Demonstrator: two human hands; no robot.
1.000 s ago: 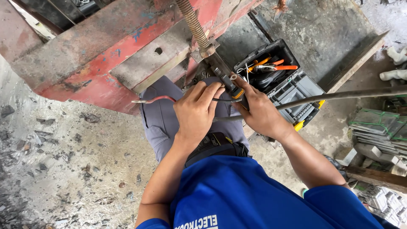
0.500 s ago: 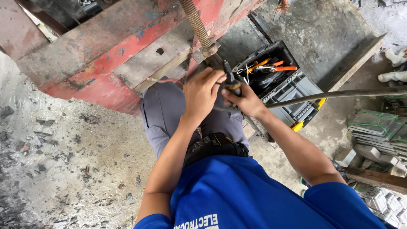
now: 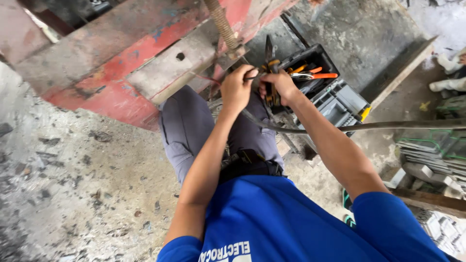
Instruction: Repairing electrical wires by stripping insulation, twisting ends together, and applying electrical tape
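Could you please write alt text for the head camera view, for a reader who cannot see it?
Seen from above, a person in a blue shirt works with the left hand on a thin wire and the right hand gripping pliers beside a red metal frame. An open toolbox sits on the concrete floor beyond, and a dark cable runs right.

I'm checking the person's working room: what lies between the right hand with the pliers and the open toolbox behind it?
In the head view, nothing separate: the right hand holds the pliers right at the front rim of the toolbox, overlapping it.
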